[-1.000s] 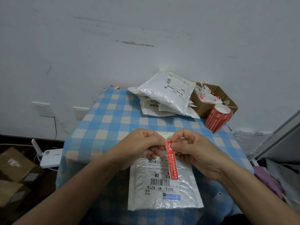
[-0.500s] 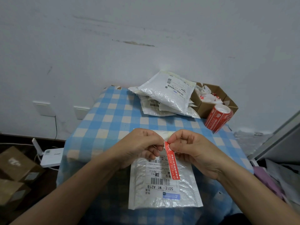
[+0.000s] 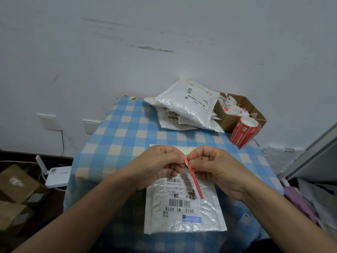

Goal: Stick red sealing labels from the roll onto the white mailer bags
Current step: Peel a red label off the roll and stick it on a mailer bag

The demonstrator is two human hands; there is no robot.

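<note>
A white mailer bag (image 3: pixel 184 212) with a printed shipping label lies flat on the blue checked tablecloth (image 3: pixel 118 139) in front of me. Above its far end my left hand (image 3: pixel 156 165) and my right hand (image 3: pixel 213 167) both pinch the top of one red sealing label (image 3: pixel 194 178). The strip hangs down edge-on over the bag, slanting to the right. The red label roll (image 3: pixel 243 132) lies on its side at the table's right rear.
A pile of white mailer bags (image 3: pixel 187 106) sits at the back of the table. Right of the pile stands an open cardboard box (image 3: pixel 235 114) with white and red scraps. Brown boxes (image 3: pixel 16 194) and a white router (image 3: pixel 56 176) are on the floor at left.
The red label has turned from facing me to nearly edge-on, and its lower end has swung slightly right. Both hands stay pinched at its top.
</note>
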